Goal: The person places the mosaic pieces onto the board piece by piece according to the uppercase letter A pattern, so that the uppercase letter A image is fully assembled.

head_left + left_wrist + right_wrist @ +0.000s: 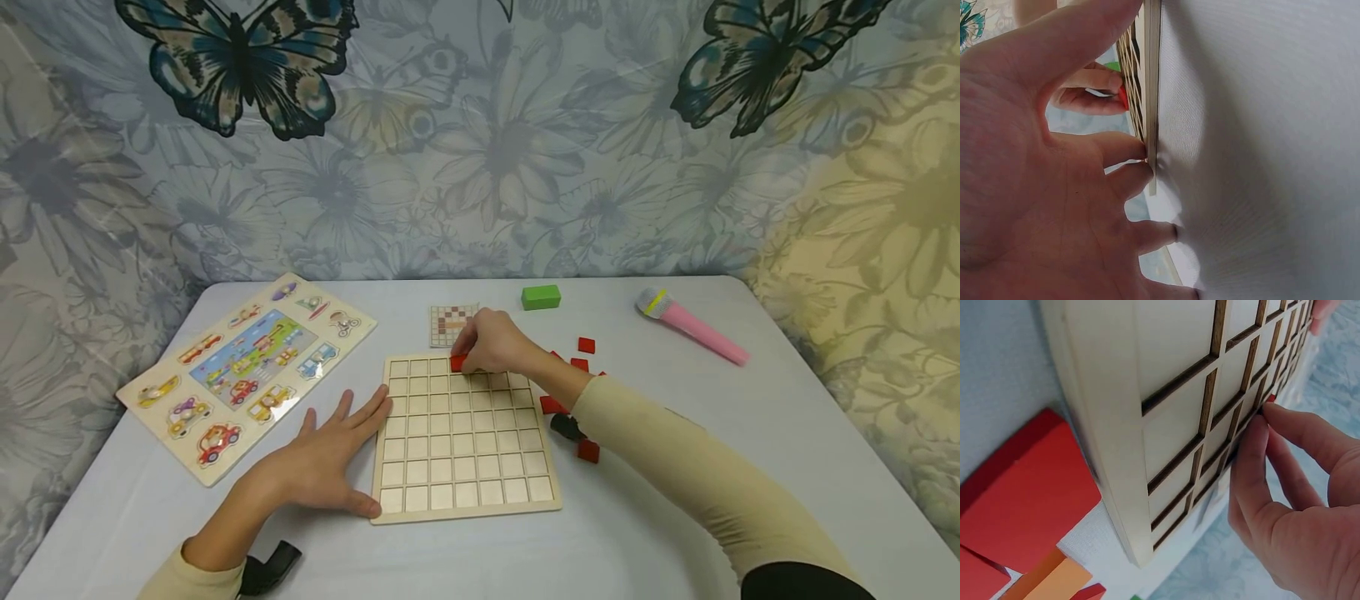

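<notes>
A wooden grid board (pixel 465 513) with rows of square recesses lies in the middle of the white table. At its far edge my right hand (pixel 497 342) pinches a small red square tile (pixel 457 363) over the top row. In the right wrist view, thumb and fingertips mostly cover that tile (pixel 1271 398). My left hand (pixel 324 463) is spread along the board's left side, fingertips and thumb at its edge. In the left wrist view, fingers (pixel 1129 147) touch the board's side (pixel 1152 94). Just beyond the board lies a small card (pixel 442 326) with a printed grid pattern.
Several loose red tiles (pixel 588 451) lie right of the board, with an orange piece (pixel 1047 578) among them. A vehicle puzzle board (pixel 180 450) lies at left. Farther back are a green block (pixel 541 297) and a pink toy microphone (pixel 705 335). Patterned cloth (pixel 495 208) hangs behind.
</notes>
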`<state>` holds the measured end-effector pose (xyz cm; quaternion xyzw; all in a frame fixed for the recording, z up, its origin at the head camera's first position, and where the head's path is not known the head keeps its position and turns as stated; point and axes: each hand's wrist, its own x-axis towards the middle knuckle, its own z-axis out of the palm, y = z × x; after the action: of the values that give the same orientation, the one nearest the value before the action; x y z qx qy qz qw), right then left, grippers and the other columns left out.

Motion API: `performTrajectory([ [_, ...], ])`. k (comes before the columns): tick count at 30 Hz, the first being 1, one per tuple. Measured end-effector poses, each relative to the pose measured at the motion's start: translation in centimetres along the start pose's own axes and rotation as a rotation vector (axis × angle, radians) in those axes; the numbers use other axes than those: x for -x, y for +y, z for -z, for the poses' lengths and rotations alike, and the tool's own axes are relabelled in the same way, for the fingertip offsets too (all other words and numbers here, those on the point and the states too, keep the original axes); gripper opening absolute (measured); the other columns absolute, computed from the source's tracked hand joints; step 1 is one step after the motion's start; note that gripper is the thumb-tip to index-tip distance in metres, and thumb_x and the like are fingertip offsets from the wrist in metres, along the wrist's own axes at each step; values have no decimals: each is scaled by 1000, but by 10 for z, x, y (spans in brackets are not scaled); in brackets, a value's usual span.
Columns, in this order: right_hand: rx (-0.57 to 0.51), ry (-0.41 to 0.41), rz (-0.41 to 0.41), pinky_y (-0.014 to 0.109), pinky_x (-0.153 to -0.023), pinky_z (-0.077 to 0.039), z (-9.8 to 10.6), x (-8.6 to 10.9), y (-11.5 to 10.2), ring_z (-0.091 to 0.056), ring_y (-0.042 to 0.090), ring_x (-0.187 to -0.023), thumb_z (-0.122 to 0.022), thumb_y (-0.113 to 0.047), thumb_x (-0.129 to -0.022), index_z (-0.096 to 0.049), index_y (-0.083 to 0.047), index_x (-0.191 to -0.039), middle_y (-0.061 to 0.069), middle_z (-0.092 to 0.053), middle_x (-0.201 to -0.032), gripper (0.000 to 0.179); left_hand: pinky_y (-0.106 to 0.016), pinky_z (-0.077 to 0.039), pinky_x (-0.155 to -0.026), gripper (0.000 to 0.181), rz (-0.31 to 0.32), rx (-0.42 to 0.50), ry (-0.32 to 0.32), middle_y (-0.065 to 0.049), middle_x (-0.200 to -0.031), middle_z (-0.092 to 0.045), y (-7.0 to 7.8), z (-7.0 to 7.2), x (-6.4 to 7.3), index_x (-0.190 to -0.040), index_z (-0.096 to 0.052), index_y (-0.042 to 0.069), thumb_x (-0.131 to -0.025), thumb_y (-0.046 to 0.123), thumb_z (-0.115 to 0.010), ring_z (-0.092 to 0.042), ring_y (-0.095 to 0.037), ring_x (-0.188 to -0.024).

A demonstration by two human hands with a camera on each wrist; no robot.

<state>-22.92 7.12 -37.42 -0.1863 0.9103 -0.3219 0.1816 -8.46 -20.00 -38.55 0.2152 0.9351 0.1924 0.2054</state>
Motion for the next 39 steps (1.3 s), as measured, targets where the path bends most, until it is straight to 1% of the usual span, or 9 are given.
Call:
performTrajectory([
  [4,14,9,-17,29,-76,-58,0,-2,-1,-69,17,-88,-87,-2,-78,-84,-12,-94,1,-78,-94,20,-91,-2,-105,137,-5,-4,5,-5,-177,-6,0,1,0,-168,-20,11,-63,63,-91,-5,-57,-156],
  [11,43,12,8,27,-75,-57,0,-5,-4,-69,16,-85,-89,-4,-77,-85,-13,-92,0,-80,-93,18,-91,-2,-105,137,-2,3,10,-4,-177,-6,1,2,0,-167,-21,11,-63,62,-92,-5,-57,-156],
  [15,51,13,-4,27,-75,-57,0,-5,-4,-68,15,-85,-90,-5,-77,-85,-14,-91,0,-79,-91,18,-91,-2,-105,137,-2,9,12,-4,-177,-7,1,2,0,-167,-21,11,-62,62,-92,-5,-57,-156],
  [20,51,8,-20,28,-78,-57,0,-6,-3,-68,15,-87,-90,-5,-76,-85,-15,-92,-1,-79,-93,19,-91,-2,-105,136,3,3,9,-5,-177,-8,2,2,0,-167,-21,11,-63,62,-92,-5,-57,-156],
  [26,63,12,-8,28,-78,-57,0,-5,-3,-69,15,-87,-90,-5,-76,-85,-14,-93,0,-78,-94,20,-91,-4,-106,135,0,-9,7,-5,-177,-8,3,4,0,-167,-21,10,-64,64,-91,-7,-56,-156],
  [30,50,9,3,28,-77,-57,0,-4,-2,-69,16,-87,-90,-5,-76,-85,-13,-95,1,-78,-94,21,-91,-5,-106,136,2,-16,12,-6,-177,-9,3,3,0,-167,-22,10,-63,64,-91,-8,-57,-156],
  [34,27,7,6,30,-79,-58,0,-3,-1,-68,17,-91,-90,-5,-76,-84,-13,-96,1,-77,-98,22,-91,-5,-105,137,4,-18,14,-6,-177,-9,2,2,-1,-167,-22,11,-62,65,-91,-7,-58,-156],
  [39,-36,13,12,31,-75,-59,4,2,3,-71,18,-93,-88,-4,-76,-84,-13,-98,4,-77,-105,24,-91,-6,-105,138,7,-21,16,-6,-177,-10,2,1,-1,-167,-22,11,-62,65,-92,-8,-58,-156],
])
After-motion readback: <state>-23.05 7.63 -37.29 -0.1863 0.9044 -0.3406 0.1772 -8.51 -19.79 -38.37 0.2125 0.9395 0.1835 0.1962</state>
